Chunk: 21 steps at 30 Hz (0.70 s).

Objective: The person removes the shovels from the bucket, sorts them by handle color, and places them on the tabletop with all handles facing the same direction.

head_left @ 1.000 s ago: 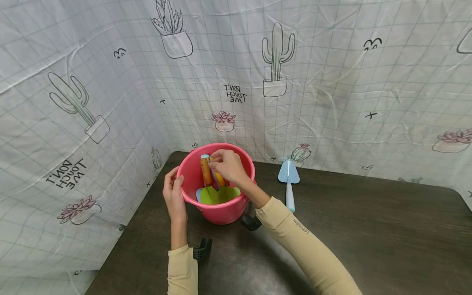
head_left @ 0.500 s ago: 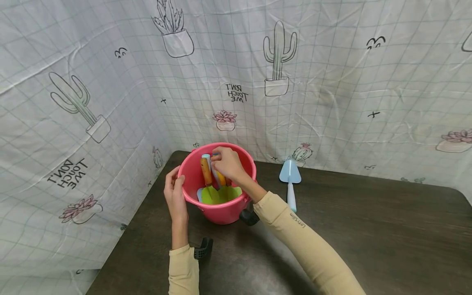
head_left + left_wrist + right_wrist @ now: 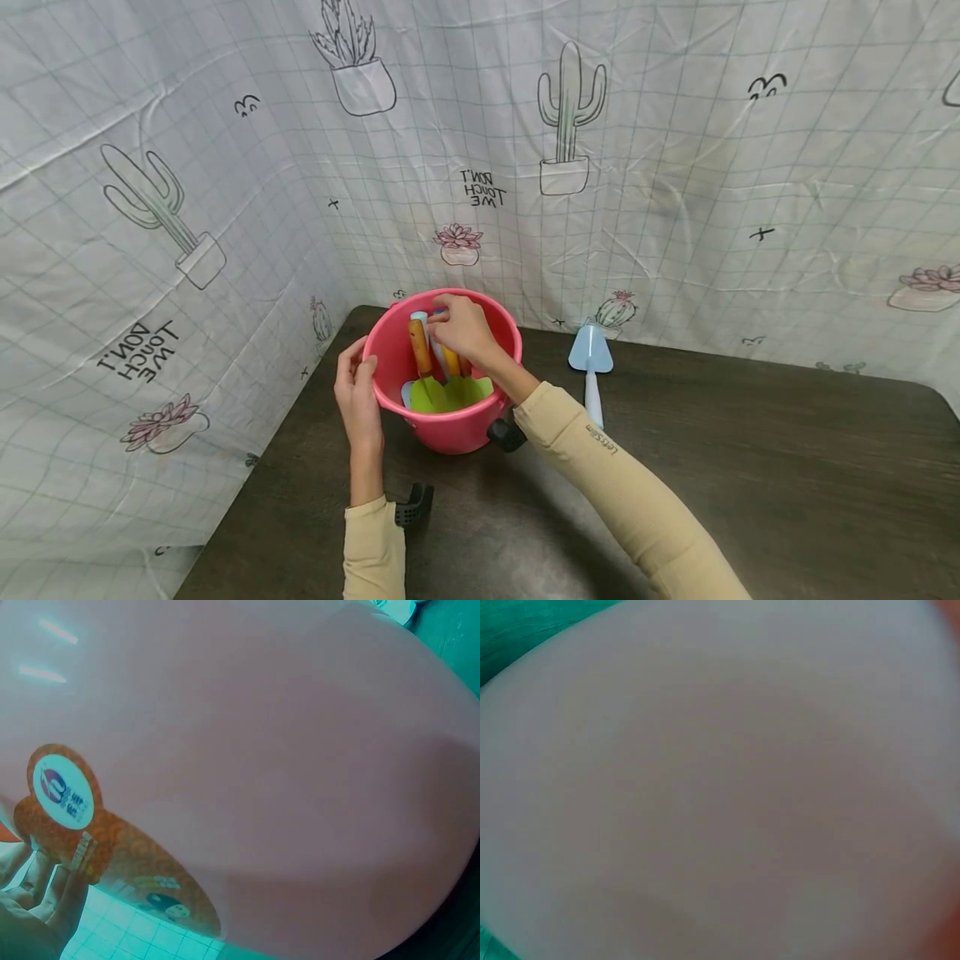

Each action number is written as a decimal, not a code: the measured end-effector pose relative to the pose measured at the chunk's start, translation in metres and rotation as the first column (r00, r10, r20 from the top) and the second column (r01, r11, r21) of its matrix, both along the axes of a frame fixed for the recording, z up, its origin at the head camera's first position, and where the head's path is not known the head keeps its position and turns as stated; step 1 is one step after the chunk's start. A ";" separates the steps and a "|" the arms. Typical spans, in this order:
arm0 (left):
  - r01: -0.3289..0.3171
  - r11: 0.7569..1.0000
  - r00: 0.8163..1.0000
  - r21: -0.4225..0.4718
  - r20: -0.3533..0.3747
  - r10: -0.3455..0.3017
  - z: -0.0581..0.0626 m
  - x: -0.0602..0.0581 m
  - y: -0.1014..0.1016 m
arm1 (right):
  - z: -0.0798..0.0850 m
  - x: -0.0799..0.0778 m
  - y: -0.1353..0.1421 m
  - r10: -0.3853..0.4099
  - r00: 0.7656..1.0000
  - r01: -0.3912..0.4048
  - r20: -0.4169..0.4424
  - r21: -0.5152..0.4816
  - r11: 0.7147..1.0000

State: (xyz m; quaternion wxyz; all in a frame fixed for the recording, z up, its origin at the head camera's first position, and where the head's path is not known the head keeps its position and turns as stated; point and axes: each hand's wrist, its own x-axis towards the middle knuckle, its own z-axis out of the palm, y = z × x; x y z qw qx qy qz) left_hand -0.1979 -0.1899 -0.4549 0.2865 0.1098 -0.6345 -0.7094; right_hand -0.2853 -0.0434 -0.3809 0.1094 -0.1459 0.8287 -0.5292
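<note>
Table (image 3: 712, 467), far left corner: pink bucket (image 3: 450, 437), left grip (image 3: 357, 387) clamped on its rim (image 3: 442, 416).
I read the yellow-handled tool (image 3: 451, 361) as inside, long axis steep, running down from the right grip (image 3: 463, 330), the nearer one, which appears clamped on its upper end. Markings: mirrored DON'T TOUCH ME on cloth (image 3: 675, 208); LetsSlim, probably, on right sleeve (image 3: 622, 492); bucket label (image 3: 63, 791) illegible.
</note>
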 end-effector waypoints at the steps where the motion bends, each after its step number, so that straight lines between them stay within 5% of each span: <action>1: 0.000 1.000 1.000 -0.005 0.002 0.000 0.000 0.000 0.000 | 0.000 0.000 0.000 0.005 1.000 -0.005 -0.007 0.004 1.000; 12: -0.014 0.999 1.000 -0.034 0.013 0.014 -0.002 -0.001 -0.003 | -0.002 0.002 -0.001 0.110 0.993 -0.110 -0.040 0.018 0.994; 21: -0.032 0.998 0.999 -0.061 0.032 0.034 0.000 0.001 0.001 | -0.004 0.001 0.003 0.211 0.955 -0.149 0.210 -0.274 0.950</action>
